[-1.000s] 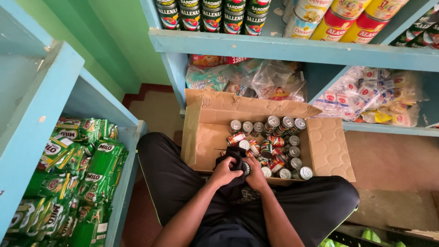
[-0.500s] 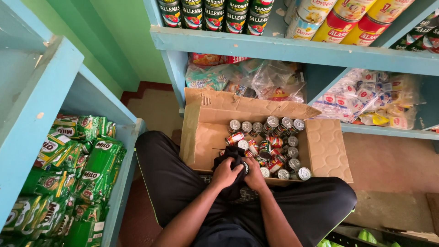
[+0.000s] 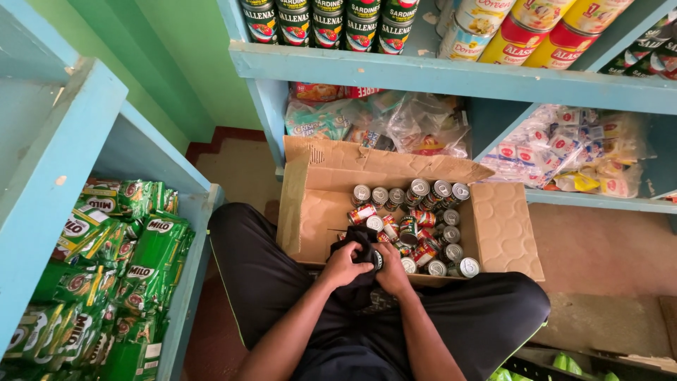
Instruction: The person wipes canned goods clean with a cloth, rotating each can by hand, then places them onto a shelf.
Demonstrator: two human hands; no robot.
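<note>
Both hands, left hand (image 3: 343, 267) and right hand (image 3: 391, 268), stay closed around a small tin can (image 3: 377, 259) wrapped in black cloth (image 3: 360, 243) (position barely shifted), beside the open cardboard box (image 3: 508, 233).

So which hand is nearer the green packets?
Left. The left hand grips the black cloth on the side toward the green packets; the right hand is beside it, farther away.

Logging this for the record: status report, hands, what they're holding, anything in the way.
Left hand and right hand both gripping a black cloth around a can. Cardboard box of cans directly ahead. Nothing blocking.
</note>
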